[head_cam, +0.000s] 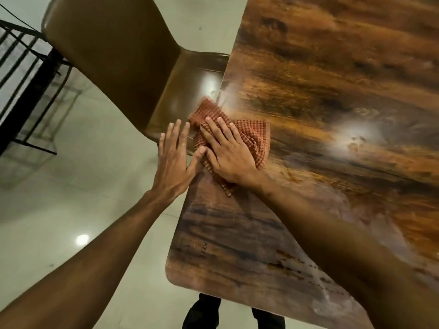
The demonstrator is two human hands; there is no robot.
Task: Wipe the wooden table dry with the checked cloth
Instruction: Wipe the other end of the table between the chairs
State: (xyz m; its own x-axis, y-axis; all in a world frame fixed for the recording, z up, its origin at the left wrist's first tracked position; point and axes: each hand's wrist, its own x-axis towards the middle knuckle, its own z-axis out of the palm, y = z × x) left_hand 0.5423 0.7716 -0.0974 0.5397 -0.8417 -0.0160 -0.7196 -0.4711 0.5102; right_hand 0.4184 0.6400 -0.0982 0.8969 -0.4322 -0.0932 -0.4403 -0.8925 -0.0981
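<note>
While right hand [228, 154] presses flat on cloth [257, 136] at table [332, 67] left edge, left hand [174, 155] hovers beside, fingers straight, holding nothing. Wiping seems partway: droplets [299, 264] left near front corner.

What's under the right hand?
The checked cloth, crumpled on the wooden table at its edge. The right hand lies flat on it. The wood beneath the cloth is covered.

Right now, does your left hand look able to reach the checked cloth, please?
Probably yes. The left hand is open beside the wooden table, thumb almost at the checked cloth; the right hand presses its middle, but the edges are uncovered.
</note>
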